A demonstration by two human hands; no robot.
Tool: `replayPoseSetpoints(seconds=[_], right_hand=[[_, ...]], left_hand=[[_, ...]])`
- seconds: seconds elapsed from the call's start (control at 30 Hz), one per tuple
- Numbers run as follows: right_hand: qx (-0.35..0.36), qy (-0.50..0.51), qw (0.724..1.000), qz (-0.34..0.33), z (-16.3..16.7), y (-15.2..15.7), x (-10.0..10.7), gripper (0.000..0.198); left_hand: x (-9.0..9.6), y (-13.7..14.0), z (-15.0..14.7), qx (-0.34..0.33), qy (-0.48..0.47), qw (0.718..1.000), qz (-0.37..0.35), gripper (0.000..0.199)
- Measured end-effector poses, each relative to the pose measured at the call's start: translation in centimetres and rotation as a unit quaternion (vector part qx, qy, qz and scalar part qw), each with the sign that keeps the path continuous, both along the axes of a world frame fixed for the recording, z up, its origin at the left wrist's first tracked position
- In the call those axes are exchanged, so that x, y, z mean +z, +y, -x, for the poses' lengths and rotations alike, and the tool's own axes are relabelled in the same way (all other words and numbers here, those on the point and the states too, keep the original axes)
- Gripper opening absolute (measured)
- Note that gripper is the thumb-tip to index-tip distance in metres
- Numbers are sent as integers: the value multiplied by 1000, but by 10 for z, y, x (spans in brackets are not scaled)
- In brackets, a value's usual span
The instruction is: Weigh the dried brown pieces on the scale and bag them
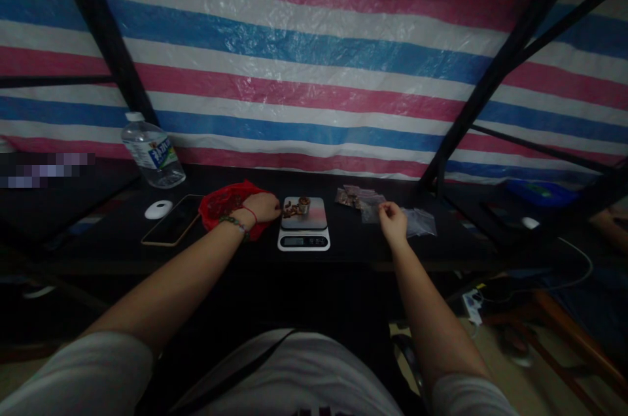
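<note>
A white kitchen scale (304, 239) stands on the black table with a small metal cup (304, 205) and loose brown pieces (291, 209) on its plate. My left hand (262, 207) is closed at the scale's left edge, over a red plastic bag (216, 203); what its fingers hold, if anything, is hidden. To the right of the scale, my right hand (392, 220) pinches at the edge of a clear plastic bag (370, 212). More flat clear bags (422, 222) lie just right of that hand. Filled small bags (349, 197) with brown contents lie behind and left of it.
At the left are a phone (171, 221), a white rounded case (158, 209) and a clear water bottle (154, 154). Black metal posts (471, 102) rise before the striped sheet (294, 76). Another person's arm (611, 226) shows at far right, near a blue item (540, 193).
</note>
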State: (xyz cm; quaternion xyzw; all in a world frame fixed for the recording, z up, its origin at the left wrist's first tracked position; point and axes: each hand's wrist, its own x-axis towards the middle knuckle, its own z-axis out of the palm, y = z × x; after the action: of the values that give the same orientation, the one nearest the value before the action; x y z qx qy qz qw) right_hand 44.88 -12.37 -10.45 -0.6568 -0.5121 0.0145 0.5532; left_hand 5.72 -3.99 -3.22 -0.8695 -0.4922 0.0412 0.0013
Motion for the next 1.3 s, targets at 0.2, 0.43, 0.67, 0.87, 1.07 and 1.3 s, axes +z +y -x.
replayPoseSetpoints(seconds=[0.2,0.43,0.67,0.87,1.07,1.3], right_hand=[[-5,0,1000,6,2,-1,3,29],[1,5,1000,10,4,-3,6,28],[10,-4,1000,13,3,-2,3,26],[18,-2,1000,0,13,-9,21,22],[193,26,981,-22,74,-23,83,13],[493,72,857,131,174,-22,120,12]], left_hand=[[-2,2,-1,-5,-7,1000,15,28],[1,6,7,-20,-84,996,-35,30],[15,3,-7,-84,-161,983,-26,30],[23,-10,-2,-71,-223,972,-30,34],[37,-48,12,-40,-416,908,19,42],[41,-82,19,-66,-570,799,179,55]])
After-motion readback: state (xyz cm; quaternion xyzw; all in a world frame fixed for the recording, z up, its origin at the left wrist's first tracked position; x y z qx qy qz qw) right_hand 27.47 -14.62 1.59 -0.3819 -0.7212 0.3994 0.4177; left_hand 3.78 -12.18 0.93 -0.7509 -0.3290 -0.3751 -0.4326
